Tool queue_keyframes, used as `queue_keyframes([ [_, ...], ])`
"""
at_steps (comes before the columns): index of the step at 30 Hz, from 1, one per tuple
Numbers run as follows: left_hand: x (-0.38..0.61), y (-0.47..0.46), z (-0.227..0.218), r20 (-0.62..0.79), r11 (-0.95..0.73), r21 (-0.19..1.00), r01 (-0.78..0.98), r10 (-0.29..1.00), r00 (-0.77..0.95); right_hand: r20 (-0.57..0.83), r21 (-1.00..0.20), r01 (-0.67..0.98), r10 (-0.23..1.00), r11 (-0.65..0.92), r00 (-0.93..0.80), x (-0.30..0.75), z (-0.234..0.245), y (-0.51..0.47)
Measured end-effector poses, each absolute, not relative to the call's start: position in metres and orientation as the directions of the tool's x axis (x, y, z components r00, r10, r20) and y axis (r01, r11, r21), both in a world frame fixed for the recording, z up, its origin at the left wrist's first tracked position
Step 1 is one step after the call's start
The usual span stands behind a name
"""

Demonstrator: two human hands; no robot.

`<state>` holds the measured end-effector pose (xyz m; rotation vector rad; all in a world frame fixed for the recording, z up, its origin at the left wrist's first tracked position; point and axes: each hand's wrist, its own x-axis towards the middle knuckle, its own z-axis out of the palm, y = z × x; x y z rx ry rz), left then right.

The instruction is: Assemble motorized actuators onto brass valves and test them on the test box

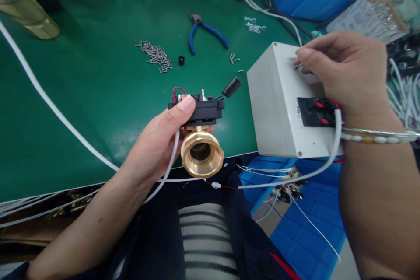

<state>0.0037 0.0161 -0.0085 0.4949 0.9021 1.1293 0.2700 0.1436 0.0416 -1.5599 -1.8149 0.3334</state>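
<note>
Valve (202,166), gripped by the left hand (162,135) above the near edge of the worktop (108,74), is best kept steady, white cable (170,164) slack, while the right hand (348,63) pinches a small metal part (297,66), apparently a lever, on the grey box (267,100) at that edge.

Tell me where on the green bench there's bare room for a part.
Widest bare patch: the green bench between the white cable and the screw pile. Another lies left of that cable. Crowded: around the blue bin, behind the pale box.
</note>
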Motion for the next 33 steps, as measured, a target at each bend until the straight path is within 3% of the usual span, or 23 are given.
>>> queue_keyframes([
  [6, 0.005, 0.015, -0.006, -0.326, 0.351, 0.736, -0.579, 0.933, 0.151, 0.325, -0.637, 0.727, 0.944, 0.258, -0.050, 0.278, 0.038, 0.145],
  [11, 0.005, 0.015, -0.007, -0.307, 0.334, 0.755, -0.565, 0.941, 0.146, 0.305, -0.570, 0.767, 0.943, 0.293, -0.134, 0.282, 0.038, 0.151],
  [15, 0.003, 0.004, -0.012, -0.220, 0.234, 0.846, -0.480, 0.972, 0.086, 0.327, -0.576, 0.770, 0.941, 0.274, -0.090, 0.275, 0.040, 0.152],
  [19, 0.002, -0.009, -0.015, 0.012, -0.019, 0.949, -0.315, 1.000, -0.025, 0.341, -0.609, 0.748, 0.939, 0.263, -0.053, 0.272, 0.041, 0.148],
  [23, 0.002, -0.013, -0.017, 0.395, -0.393, 0.914, 0.104, 0.919, 0.006, 0.357, -0.625, 0.706, 0.926, 0.333, -0.121, 0.278, 0.039, 0.147],
  [25, 0.002, -0.014, -0.019, 0.462, -0.467, 0.861, 0.202, 0.884, 0.075, 0.361, -0.625, 0.691, 0.919, 0.363, -0.157, 0.280, 0.038, 0.148],
  [33, 0.003, -0.012, -0.022, 0.545, -0.579, 0.795, 0.179, 0.813, 0.205, 0.361, -0.600, 0.696, 0.910, 0.394, -0.204, 0.282, 0.040, 0.149],
])
